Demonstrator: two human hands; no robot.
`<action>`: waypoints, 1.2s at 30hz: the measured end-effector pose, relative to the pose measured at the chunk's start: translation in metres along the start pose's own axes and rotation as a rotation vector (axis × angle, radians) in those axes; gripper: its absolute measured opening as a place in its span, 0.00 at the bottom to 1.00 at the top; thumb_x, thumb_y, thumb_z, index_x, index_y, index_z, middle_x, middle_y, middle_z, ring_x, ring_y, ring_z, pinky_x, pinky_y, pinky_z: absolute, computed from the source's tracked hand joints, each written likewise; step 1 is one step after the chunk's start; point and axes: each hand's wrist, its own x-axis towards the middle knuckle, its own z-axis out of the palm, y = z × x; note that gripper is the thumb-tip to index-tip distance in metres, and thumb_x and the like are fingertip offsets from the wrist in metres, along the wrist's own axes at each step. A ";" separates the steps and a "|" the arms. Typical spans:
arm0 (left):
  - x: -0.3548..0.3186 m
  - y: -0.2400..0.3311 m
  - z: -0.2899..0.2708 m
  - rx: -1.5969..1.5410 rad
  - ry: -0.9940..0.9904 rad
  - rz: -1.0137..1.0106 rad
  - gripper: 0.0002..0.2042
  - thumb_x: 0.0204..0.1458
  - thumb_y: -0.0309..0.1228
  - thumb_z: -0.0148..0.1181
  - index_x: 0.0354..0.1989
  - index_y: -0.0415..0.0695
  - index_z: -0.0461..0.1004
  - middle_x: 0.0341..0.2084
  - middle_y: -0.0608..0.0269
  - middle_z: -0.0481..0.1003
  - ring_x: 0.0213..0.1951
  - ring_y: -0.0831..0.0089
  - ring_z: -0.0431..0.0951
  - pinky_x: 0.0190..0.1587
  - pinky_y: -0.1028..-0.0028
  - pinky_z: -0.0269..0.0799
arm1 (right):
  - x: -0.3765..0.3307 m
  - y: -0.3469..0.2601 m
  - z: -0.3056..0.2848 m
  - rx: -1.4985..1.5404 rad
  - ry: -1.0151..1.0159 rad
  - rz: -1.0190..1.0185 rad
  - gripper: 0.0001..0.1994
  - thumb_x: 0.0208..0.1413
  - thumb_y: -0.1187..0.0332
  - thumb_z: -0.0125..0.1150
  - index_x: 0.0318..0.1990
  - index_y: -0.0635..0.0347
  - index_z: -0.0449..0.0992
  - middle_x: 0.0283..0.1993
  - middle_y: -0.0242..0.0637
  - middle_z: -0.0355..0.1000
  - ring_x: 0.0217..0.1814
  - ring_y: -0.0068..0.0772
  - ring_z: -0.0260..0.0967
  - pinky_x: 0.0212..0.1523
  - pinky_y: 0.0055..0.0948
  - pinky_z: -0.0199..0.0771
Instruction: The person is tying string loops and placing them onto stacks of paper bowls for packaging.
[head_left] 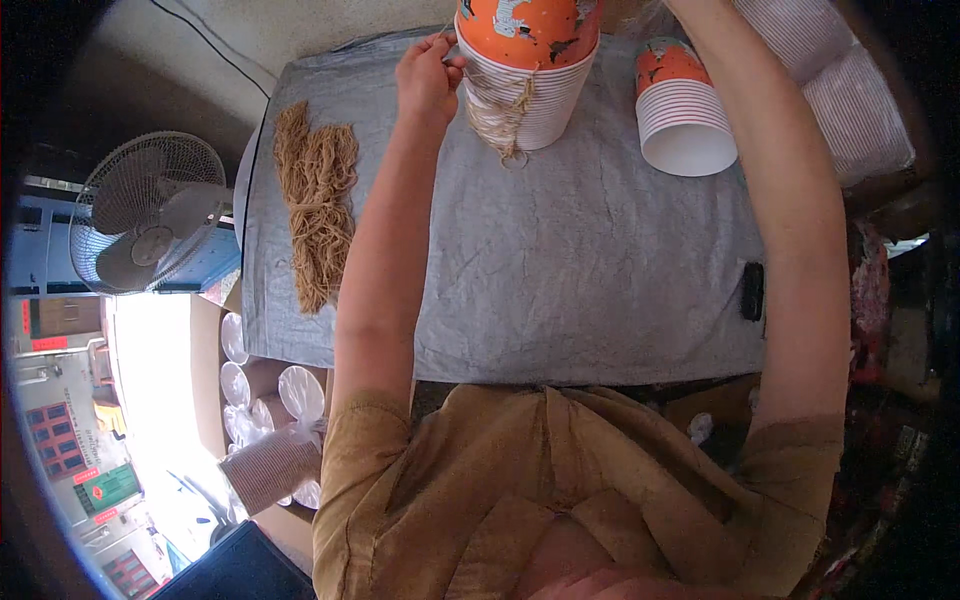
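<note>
A tall stack of nested white paper cups [540, 105] stands at the far middle of the grey-covered table, with an orange printed part [525, 30] at its top. Tan string [515, 100] hangs in loose strands over the stack's side. My left hand [432, 78] is at the stack's left edge, its fingers pinched together; what they hold is too small to make out. My right forearm [785, 150] reaches over the right side of the table, and its hand lies beyond the top edge of the picture. Beneath that arm, a second cup stack [690, 125] lies with its open mouth toward me.
A bundle of tan strings [318, 210] lies on the grey cover [590, 280] at the left. Plastic-wrapped cup stacks [855, 110] stand far right. A small black object [752, 290] rests near the right edge. Left of the table are a fan [150, 215] and bagged cup stacks [270, 470].
</note>
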 end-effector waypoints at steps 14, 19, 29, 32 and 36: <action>-0.006 -0.027 -0.076 -0.219 0.016 0.069 0.07 0.60 0.30 0.52 0.36 0.38 0.71 0.29 0.62 0.73 0.34 0.71 0.74 0.41 0.75 0.72 | -0.102 0.052 -0.029 0.544 0.182 -0.154 0.41 0.49 0.43 0.66 0.66 0.57 0.63 0.70 0.45 0.58 0.72 0.47 0.53 0.70 0.34 0.54; -0.123 -0.111 0.001 0.353 -0.269 -0.083 0.09 0.55 0.31 0.63 0.37 0.38 0.75 0.28 0.65 0.77 0.32 0.77 0.77 0.38 0.74 0.75 | -0.216 0.205 0.018 -0.448 0.525 0.286 0.09 0.51 0.69 0.64 0.39 0.60 0.75 0.38 0.42 0.74 0.38 0.43 0.74 0.41 0.38 0.74; -0.103 -0.186 0.115 0.885 -0.273 0.519 0.11 0.42 0.27 0.71 0.32 0.37 0.77 0.27 0.55 0.80 0.29 0.67 0.82 0.34 0.70 0.77 | -0.235 0.255 0.076 -0.310 0.722 0.277 0.11 0.46 0.72 0.66 0.36 0.61 0.71 0.36 0.45 0.70 0.43 0.50 0.70 0.42 0.45 0.69; -0.104 -0.191 0.122 0.881 -0.206 0.447 0.09 0.42 0.27 0.70 0.30 0.37 0.78 0.26 0.55 0.80 0.28 0.68 0.82 0.34 0.70 0.77 | -0.242 0.257 0.077 -0.289 0.743 0.214 0.10 0.48 0.71 0.65 0.35 0.60 0.70 0.35 0.45 0.69 0.40 0.52 0.70 0.39 0.47 0.69; -0.113 -0.191 0.126 0.916 -0.200 0.420 0.07 0.43 0.27 0.69 0.28 0.38 0.78 0.25 0.54 0.80 0.27 0.68 0.82 0.34 0.70 0.77 | -0.253 0.254 0.074 -0.377 0.679 0.219 0.09 0.49 0.71 0.63 0.37 0.60 0.70 0.33 0.46 0.70 0.37 0.54 0.71 0.36 0.48 0.70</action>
